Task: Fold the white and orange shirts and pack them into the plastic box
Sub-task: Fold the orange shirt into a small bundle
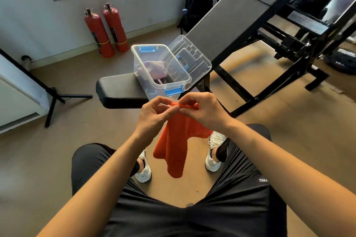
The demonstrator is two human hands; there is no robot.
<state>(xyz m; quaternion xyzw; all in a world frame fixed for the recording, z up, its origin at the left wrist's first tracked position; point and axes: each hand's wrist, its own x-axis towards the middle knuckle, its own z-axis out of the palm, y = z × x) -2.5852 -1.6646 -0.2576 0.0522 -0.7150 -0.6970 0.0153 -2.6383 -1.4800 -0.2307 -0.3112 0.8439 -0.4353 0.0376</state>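
Observation:
The orange shirt [175, 146] hangs in the air between my knees, bunched at its top edge. My left hand [156, 113] and my right hand [202, 109] pinch that top edge side by side, fingertips almost touching. Just beyond them a clear plastic box [154, 82] with blue latches stands open on the black bench seat [117, 90]. A pale folded garment [156, 69] lies inside the box. The box's clear lid [194, 61] leans against its right side.
The bench's inclined grey backrest [227, 19] rises to the right, with a black gym frame [289, 48] behind it. Two red fire extinguishers [106, 30] and a black backpack [198, 3] stand by the wall. A tripod leg [54, 98] is at left. My white shoes [213, 152] rest on the floor.

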